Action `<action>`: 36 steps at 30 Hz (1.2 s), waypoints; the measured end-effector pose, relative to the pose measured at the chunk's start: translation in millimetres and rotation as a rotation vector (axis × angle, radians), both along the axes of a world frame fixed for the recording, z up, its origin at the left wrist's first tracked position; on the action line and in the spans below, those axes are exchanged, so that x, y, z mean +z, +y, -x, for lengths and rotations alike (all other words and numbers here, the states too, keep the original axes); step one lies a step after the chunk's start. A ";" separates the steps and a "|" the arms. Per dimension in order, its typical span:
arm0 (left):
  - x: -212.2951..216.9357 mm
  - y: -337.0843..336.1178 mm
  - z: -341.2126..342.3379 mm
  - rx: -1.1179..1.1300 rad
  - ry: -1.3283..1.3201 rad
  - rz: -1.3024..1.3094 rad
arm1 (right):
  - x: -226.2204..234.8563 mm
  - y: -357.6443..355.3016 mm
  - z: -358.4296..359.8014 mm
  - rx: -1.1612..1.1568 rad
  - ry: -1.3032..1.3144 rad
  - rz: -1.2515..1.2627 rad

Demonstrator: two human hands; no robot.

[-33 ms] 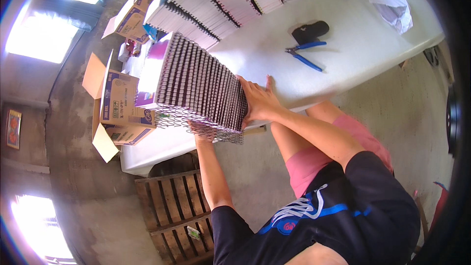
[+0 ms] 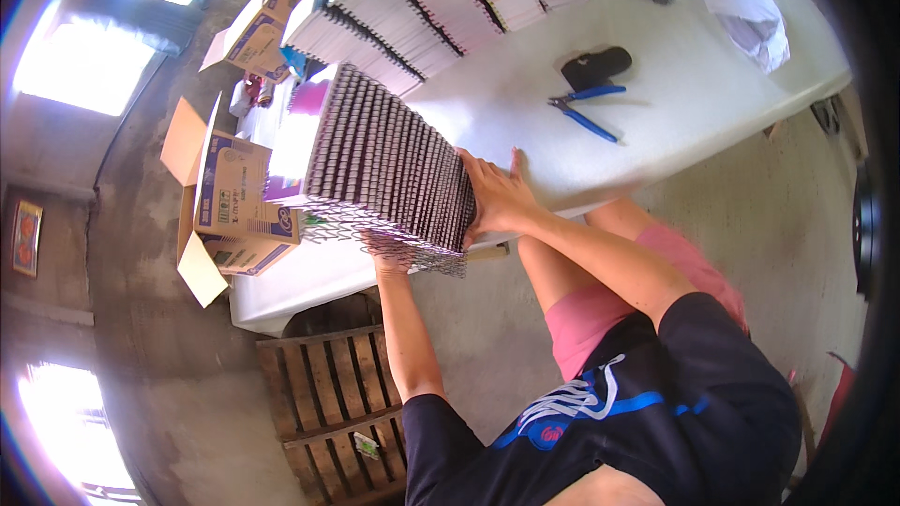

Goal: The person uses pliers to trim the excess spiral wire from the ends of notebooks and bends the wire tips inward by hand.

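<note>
A tall stack of spiral-bound notebooks [image 2: 389, 155] stands on the white-covered table, its dark wire coils facing me and its white and purple cover at the left end. My right hand [image 2: 500, 195] lies against the stack's right side, fingers stretched and spread, one digit pointing away over the tabletop. At the stack's near lower edge, my left hand [image 2: 386, 253] touches the coils from below. Loose coil ends and the notebooks hide most of its fingers. Blue-handled cutting pliers [image 2: 589, 112] lie with their handles apart, right of the stack, beside a black pouch-like item [image 2: 596, 66].
More spiral-bound notebooks [image 2: 422, 9] stand in rows at the back. Two open cardboard boxes [image 2: 230, 189] are at the left. Clear plastic and a white bag [image 2: 745, 14] lie at the table's far right. A slatted wooden bench [image 2: 333, 403] stands below the table's near left corner.
</note>
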State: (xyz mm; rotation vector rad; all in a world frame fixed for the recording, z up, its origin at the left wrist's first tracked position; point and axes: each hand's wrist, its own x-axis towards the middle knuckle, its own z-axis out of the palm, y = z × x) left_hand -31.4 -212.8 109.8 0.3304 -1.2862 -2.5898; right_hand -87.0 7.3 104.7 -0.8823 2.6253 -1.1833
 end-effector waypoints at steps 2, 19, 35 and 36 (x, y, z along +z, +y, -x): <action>-8.1 -7.6 -3.9 0.123 -0.102 -0.050 | 2.6 2.6 4.5 0.014 -0.007 -0.025; -43.9 165.4 -107.5 0.670 -0.279 0.675 | -17.7 197.1 74.1 -0.070 0.409 -0.492; -57.9 146.9 -78.3 0.860 -0.188 0.680 | -5.0 126.1 -13.6 0.288 0.430 0.098; -56.2 146.6 -77.9 0.838 -0.196 0.673 | -4.0 112.8 -22.5 0.299 0.460 0.028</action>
